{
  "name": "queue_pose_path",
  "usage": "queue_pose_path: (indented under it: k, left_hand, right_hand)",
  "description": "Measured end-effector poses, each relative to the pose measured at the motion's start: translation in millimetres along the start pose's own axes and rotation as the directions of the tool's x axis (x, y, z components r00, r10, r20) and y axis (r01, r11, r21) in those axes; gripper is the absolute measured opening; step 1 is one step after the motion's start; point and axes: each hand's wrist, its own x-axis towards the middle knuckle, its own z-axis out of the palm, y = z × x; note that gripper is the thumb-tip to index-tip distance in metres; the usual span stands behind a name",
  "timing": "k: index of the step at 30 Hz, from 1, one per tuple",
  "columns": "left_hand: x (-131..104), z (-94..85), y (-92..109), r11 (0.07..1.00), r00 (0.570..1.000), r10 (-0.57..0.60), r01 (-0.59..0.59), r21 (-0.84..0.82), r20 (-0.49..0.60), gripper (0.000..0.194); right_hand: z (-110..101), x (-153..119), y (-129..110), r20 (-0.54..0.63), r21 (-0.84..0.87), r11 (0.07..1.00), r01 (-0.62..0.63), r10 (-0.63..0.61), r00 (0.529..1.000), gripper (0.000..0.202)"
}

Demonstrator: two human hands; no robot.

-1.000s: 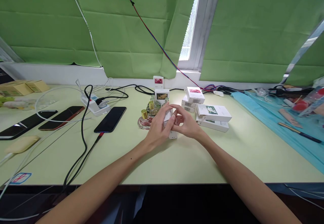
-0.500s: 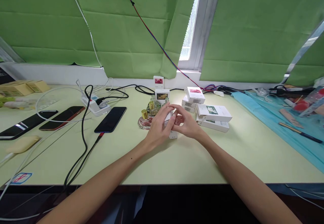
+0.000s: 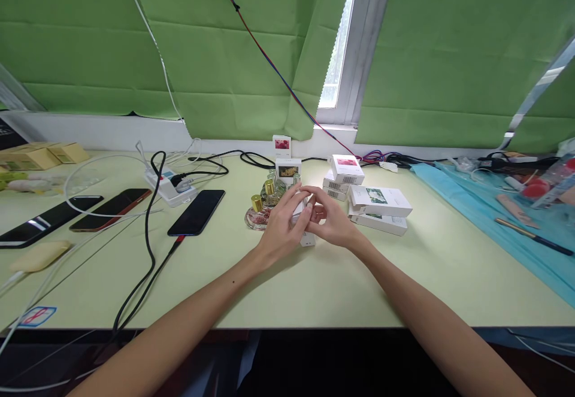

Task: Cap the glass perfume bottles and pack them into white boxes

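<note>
Both of my hands meet at the middle of the table around a small white box, mostly covered by the fingers. My left hand is closed over its left side. From the right, my right hand curls in, closed, its fingertips touching the left fingers at the box. Just left of the hands lies a glass bottle with a gold cap, pink inside. Several more small bottles stand behind it, partly hidden. A white box with a yellow-flower picture stands behind them.
White boxes with flower pictures are stacked right of my hands, others behind. Left lie a phone, a power strip and looping cables. Blue plastic sheeting with a pen covers the right side.
</note>
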Motion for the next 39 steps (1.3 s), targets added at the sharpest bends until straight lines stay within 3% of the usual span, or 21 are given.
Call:
queue_pose_path:
  k: [11, 19, 39]
  left_hand:
    - [-1.1, 0.4, 0.0, 1.0, 1.0, -0.011, 0.011, 0.011, -0.002, 0.038]
    - [-6.2, 5.5, -5.0, 1.0, 0.996, -0.017, 0.018, 0.015, -0.085, 0.036]
    - [-6.1, 4.8, -2.9, 0.997, 0.998, 0.03, -0.026, 0.077, -0.056, 0.035]
  right_hand:
    - [0.2, -0.3, 0.1, 0.005, -0.002, 1.0, -0.01, 0.01, 1.0, 0.055]
    - [0.0, 0.1, 1.2, 0.004, -0.024, 1.0, -0.005, 0.005, 1.0, 0.057]
    - [-0.1, 0.4, 0.8, 0.004, 0.021, 1.0, -0.02, 0.02, 1.0, 0.06]
